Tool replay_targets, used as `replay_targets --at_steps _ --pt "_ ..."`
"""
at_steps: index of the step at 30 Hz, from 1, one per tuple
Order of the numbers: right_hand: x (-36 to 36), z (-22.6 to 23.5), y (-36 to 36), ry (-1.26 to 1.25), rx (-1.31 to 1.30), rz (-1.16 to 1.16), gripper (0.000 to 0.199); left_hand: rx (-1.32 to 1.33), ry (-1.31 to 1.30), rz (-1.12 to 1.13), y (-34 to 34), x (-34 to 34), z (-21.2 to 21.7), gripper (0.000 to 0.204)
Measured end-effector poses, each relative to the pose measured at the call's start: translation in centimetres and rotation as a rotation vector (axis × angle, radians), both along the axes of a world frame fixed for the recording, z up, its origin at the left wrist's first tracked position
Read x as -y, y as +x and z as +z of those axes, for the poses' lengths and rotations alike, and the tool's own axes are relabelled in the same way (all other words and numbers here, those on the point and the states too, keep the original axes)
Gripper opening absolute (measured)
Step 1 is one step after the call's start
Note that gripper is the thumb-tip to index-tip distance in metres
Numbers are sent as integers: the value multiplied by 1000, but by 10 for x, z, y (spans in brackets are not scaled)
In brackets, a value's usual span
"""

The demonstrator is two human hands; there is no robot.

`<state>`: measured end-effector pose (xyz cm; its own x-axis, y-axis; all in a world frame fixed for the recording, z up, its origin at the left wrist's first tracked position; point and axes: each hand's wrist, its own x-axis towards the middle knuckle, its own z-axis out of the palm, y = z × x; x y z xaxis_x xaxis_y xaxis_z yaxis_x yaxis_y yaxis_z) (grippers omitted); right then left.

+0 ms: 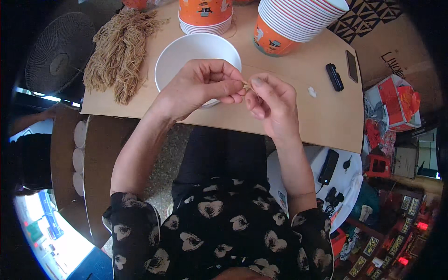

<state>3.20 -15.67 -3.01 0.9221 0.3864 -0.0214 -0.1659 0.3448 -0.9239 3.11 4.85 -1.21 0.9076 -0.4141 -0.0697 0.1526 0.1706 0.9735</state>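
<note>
Both hands meet in front of me above the near part of the table (261,119). Thumb and fingers of my left hand (196,88) are closed in a pinch, and my right hand (278,103) pinches close beside it. Between the fingertips shows a small bit of tan string (247,86), mostly covered by the fingers. Behind and partly under my left hand stands a white paper bucket (169,58), its mouth facing up. A thick heap of tan strings (119,51) lies to its left, some hanging over the table's left edge.
Farther back stand stacked orange paper buckets (205,11) and a leaning nested stack (298,25). At right lie a black device (334,77), a phone (351,66) and a white scrap (312,92). A fan (60,56) is at left; a white stool (345,182) holds a black charger (329,166).
</note>
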Motion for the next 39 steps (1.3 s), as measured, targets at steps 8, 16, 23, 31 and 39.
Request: replay_targets --at_steps 8,16,23,31,39 --pt "0 -4 2 54 16 -13 20 -17 -8 -11 2 0 -1 16" --pt "-4 2 -1 -37 74 -85 22 -9 -31 -15 2 -1 -3 18" --pt "-1 3 -4 -50 87 -117 24 4 -25 -14 0 0 -2 17" --pt "0 0 -1 -80 83 -197 22 69 -1 -30 -1 3 -1 25" --pt "3 16 3 -230 267 -188 16 69 78 -33 4 12 7 21"
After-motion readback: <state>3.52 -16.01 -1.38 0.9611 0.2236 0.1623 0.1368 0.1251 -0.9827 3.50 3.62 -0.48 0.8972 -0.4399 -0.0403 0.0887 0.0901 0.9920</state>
